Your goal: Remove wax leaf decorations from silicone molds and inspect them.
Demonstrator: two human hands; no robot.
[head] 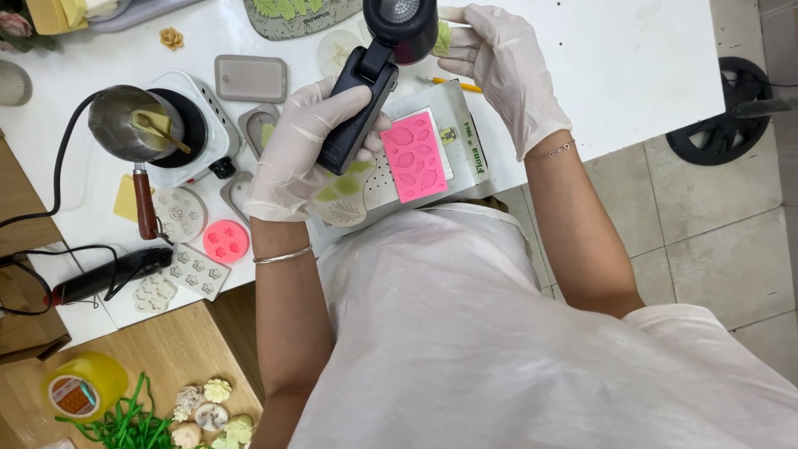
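The gloved left hand [299, 150] is wrapping its fingers around the black heat gun [374, 66], just left of the pink leaf mould [414, 158]. Farther off, the right hand [499, 66] is pinching a pale green leaf piece [443, 37] at the nozzle.

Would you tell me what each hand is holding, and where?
Left hand grips the black heat gun by its handle; right hand pinches a small green piece by its edge.
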